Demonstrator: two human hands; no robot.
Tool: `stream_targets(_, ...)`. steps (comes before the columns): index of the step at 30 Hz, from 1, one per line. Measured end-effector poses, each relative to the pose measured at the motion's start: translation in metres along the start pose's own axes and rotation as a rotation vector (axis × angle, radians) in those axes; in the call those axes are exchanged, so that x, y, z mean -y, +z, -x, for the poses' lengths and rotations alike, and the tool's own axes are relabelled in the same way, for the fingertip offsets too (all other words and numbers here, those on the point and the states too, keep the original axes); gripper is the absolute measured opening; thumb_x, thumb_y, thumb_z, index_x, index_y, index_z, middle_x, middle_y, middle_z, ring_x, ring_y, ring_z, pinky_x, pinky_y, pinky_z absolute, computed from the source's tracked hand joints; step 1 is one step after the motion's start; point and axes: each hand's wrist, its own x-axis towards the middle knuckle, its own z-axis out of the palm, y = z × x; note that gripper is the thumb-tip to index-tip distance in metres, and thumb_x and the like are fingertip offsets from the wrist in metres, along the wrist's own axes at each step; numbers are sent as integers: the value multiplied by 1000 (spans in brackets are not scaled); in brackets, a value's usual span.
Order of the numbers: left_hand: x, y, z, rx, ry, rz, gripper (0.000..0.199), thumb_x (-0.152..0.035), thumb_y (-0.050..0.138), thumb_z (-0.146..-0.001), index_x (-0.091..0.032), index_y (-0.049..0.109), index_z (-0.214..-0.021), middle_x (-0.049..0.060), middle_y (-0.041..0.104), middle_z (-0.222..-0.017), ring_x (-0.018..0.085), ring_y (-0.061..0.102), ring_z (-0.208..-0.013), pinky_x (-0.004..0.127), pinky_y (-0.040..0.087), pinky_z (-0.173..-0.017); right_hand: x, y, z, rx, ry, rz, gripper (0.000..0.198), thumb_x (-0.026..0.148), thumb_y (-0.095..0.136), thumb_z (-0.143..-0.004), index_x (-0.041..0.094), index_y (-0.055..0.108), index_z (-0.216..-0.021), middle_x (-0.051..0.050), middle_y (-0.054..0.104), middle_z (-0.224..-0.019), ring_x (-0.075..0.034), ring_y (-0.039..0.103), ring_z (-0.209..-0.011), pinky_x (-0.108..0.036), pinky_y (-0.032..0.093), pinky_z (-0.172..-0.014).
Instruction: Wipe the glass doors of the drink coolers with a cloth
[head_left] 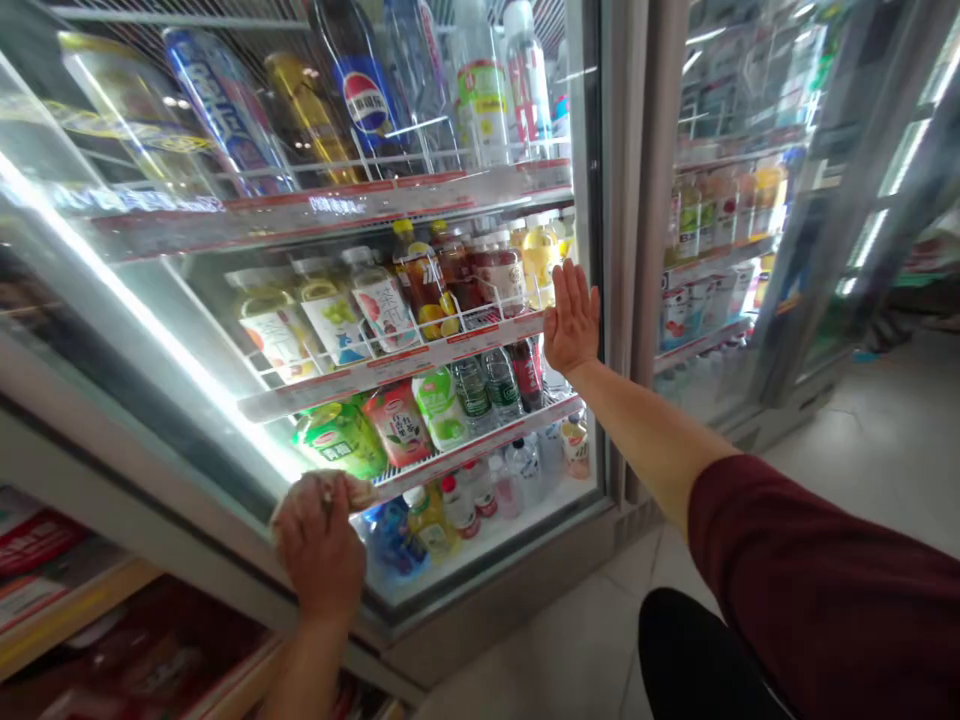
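One glass door (pixel 489 574) fills the centre, its right edge running twelve to six; open floor (pixel 862 450) lies toward four. Your left hand (pixel 321 545), at seven, grasps one pale cloth (pixel 361 494) (mostly hidden), its end pointing to three. Your right hand (pixel 574 320), at two, holds nothing, fingers straight.

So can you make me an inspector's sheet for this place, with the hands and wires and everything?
Surface: fridge door, glass, lit from inside.
Job's things: a pale cloth, it seems, mostly hidden by the left hand.
Clutter: drinks crowding shelves behind the glass; blurry red packs lower left.
Hands: left hand closed on the cloth; right hand open, palm towards the glass.
Cables: nothing seen.
Surroundings: another fridge at right, tiled floor.
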Motion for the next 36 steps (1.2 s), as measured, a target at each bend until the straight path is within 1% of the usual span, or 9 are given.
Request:
stream_targets(5,32,-27,-113,-143,-58,-27,69,-13,57,-92,-19,53,-161,16,35,-175,47,32,-161,74,33,-128,1,0,0,4,6,12,68,40,16,-110,17,25,-174,-13,35,-179,-28,24,-170,-63,24,-135)
stream_targets(7,28,-30,-129,-182,-18,-20,71,-13,56,-94,-21,49,-164,14,33,-176,46,33,-161,71,33,-130,2,0,0,4,12,7,68,39,17,-110,17,27,-173,-13,36,-178,-27,25,-170,-62,24,-135)
stream_targets(15,-34,12,1,108,177,33,93,-3,54,-95,-35,18,-175,10,37,-173,36,21,-167,64,33,-135,5,-3,0,22,19,16,66,38,20,-110,19,26,-174,-11,35,-179,-27,23,-170,-61,23,-136)
stream_targets(17,-29,9,-17,76,176,20,91,-3,54,-95,-35,22,-174,10,38,-173,36,22,-167,64,32,-135,6,-4,-1,32,20,33,66,37,21,-110,19,27,-173,-12,35,-179,-27,23,-170,-60,24,-137)
stream_targets(23,-3,-20,-156,-246,107,3,73,-11,54,-98,-26,42,-168,10,37,-175,40,28,-165,70,28,-133,6,-4,-1,34,16,60,66,35,20,-110,18,27,-174,-10,37,-178,-26,26,-169,-59,24,-137)
stream_targets(27,-37,-3,-121,-239,157,1,72,-7,53,-96,-22,45,-167,14,39,-173,39,27,-165,66,30,-132,6,-4,-1,46,16,55,67,35,21,-110,21,20,-176,-9,36,-179,-26,25,-170,-59,23,-138)
stream_targets(31,-75,24,-44,99,385,66,73,-2,50,-96,-25,48,-165,8,53,-165,29,34,-164,50,28,-136,6,-2,-2,47,18,62,67,35,21,-110,22,16,-176,-8,34,-180,-26,23,-170,-59,22,-138)
stream_targets(33,-74,25,-48,144,450,98,72,-1,49,-94,-30,55,-160,3,58,-161,24,38,-162,45,26,-137,6,-1,-1,49,16,70,68,34,21,-110,22,13,-177,-8,32,-181,-26,22,-170,-59,22,-139)
stream_targets(36,-51,14,-108,-37,395,60,66,-2,52,-94,-28,62,-154,5,56,-163,28,33,-164,51,29,-135,6,0,-1,36,16,78,67,33,20,-111,23,13,-177,-8,31,-181,-25,21,-171,-58,22,-139)
